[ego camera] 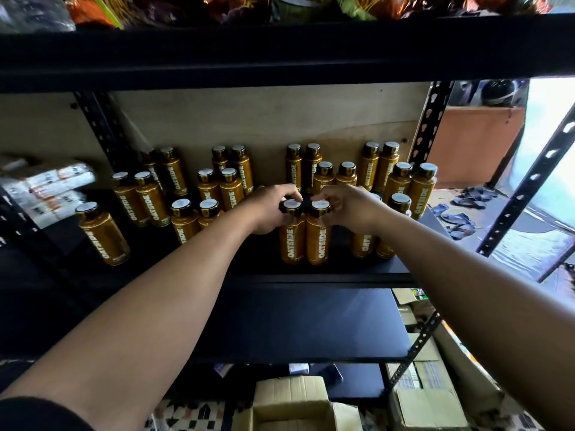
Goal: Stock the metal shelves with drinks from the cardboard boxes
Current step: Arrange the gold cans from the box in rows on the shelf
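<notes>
Two golden-brown bottles with black caps stand side by side at the front of the black metal shelf (311,276). My left hand (267,209) grips the cap of the left bottle (291,241). My right hand (351,208) grips the cap of the right bottle (319,241). Both bottles stand upright with their bases on the shelf board. Several more of the same bottles (230,185) stand in pairs behind and to both sides, reaching back to the plywood wall.
White packaged goods (46,191) lie on the shelf at the left. Snack bags (217,7) fill the shelf above. A lower shelf board (295,321) sits below. Open cardboard boxes (292,405) stand on the floor, with more boxes (426,399) at the right.
</notes>
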